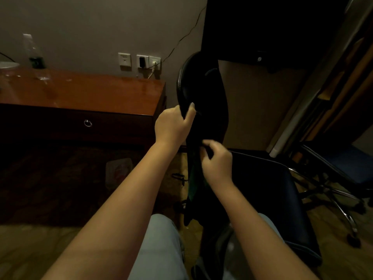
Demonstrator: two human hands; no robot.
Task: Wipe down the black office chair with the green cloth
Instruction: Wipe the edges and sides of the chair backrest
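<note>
While the left hand (173, 123) grips the backrest edge of the black leather office chair (201, 87), the right hand (217, 161) just below it pinches the dangling green fabric cloth (194, 179).

Glossy black office chair (262, 188); dark green cloth (194, 184) against its backrest. Reddish-brown desk (90, 89), darker drawer front. White wall sockets (124, 60) on grey-beige wall (80, 27). Pale blue-grey trousers (159, 239). Blue second chair (347, 166).
</note>
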